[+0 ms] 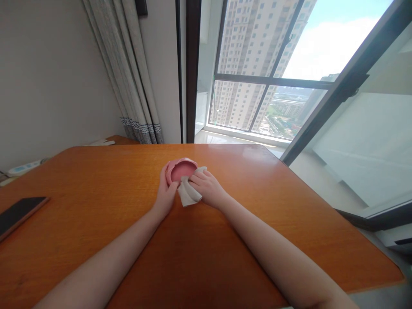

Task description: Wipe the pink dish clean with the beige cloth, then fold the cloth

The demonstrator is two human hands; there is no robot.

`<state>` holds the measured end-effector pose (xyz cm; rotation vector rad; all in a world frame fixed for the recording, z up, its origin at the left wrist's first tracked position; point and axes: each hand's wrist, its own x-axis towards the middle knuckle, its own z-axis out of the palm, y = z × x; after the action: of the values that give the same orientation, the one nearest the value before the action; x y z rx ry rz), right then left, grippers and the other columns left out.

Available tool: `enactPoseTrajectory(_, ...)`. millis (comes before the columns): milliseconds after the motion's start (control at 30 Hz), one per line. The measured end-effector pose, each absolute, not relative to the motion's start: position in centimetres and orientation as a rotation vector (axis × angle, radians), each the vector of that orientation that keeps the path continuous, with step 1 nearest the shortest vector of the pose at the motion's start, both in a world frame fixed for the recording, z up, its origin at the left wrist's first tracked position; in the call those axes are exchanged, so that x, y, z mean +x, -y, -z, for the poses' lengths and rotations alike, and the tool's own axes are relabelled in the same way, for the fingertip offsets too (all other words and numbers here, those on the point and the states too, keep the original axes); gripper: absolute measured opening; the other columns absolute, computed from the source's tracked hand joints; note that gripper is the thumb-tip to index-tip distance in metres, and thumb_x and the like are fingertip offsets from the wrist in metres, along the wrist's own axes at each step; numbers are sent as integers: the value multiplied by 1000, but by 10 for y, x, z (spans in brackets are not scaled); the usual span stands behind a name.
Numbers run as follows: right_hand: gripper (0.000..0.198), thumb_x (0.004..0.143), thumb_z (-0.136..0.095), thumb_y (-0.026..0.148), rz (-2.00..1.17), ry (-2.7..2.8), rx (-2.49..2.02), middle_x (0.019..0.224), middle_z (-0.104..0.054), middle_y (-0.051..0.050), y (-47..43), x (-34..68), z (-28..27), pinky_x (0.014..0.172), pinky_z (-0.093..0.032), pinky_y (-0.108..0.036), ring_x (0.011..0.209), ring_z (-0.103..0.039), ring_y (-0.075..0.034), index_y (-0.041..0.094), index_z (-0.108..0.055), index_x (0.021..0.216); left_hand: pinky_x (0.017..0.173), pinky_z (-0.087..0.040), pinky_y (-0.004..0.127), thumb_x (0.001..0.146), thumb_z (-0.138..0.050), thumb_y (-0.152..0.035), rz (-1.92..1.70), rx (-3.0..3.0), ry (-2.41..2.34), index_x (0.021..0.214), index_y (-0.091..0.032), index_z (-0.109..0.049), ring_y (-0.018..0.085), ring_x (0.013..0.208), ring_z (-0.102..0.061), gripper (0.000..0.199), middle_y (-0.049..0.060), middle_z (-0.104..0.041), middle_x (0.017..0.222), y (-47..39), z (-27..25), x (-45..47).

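A pink bowl-like container (182,171) with a round opening is tilted toward me over the middle of the table. My left hand (165,189) grips its left side, the thumb at the lower rim and the fingers partly hidden behind it. In my right hand (208,186) is a whitish cloth (189,194), pressed to the bowl's right rim, with a loose end hanging below. Whether the bowl's base touches the table is hidden.
The brown wooden table (112,180) reaches toward a window and a dark-framed glass door. A dark phone-like slab (21,212) lies at the left. A white remote-like object (25,167) rests beyond the left edge, and a grey curtain (125,64) hangs behind.
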<state>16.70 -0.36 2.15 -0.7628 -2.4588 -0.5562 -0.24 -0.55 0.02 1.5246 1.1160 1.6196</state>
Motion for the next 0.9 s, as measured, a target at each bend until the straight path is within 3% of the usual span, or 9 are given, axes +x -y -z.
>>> enactPoseTrajectory(167, 17, 92, -45, 18, 553, 2467, -786, 82, -59, -5, 0, 171, -19, 73, -30, -34, 83, -44, -19, 17, -60, 83, 115, -17, 40, 76, -53, -24, -1570, 1625, -1134, 133, -20, -35, 23, 135, -30, 60, 9, -36, 144, 1, 1, -7)
enactPoseTrajectory(367, 12, 88, -51, 20, 502, 2361, -950, 79, -58, -5, 11, 153, -9, 70, -29, -35, 77, -42, -19, 17, -60, 80, 112, -25, 39, 81, -56, -32, -1565, 1475, -1102, 139, -24, -24, 22, 135, -31, 67, 8, -31, 147, 4, 11, 1)
enactPoseTrajectory(567, 11, 89, -50, 20, 466, 2482, -842, 85, -59, -5, 3, 161, -12, 74, -31, -33, 83, -44, -18, 17, -60, 85, 111, -26, 41, 76, -51, -23, -1586, 1482, -1164, 123, -20, -42, 23, 126, -41, 48, 9, -45, 132, -4, 13, -6)
enactPoseTrajectory(700, 17, 93, -45, 22, 527, 2504, -787, 87, -59, -6, -3, 170, -14, 74, -31, -33, 86, -45, -19, 17, -60, 86, 113, -22, 42, 73, -52, -21, -1571, 1657, -1143, 124, -21, -43, 23, 128, -39, 51, 8, -44, 134, -7, 9, -12)
enactPoseTrajectory(900, 17, 92, -46, 19, 532, 2465, -828, 80, -57, -5, 4, 163, -12, 71, -28, -35, 83, -43, -19, 17, -60, 81, 112, -24, 38, 82, -54, -36, -1621, 1502, -1180, 133, -24, -35, 22, 134, -32, 56, 8, -35, 143, -1, 8, -7)
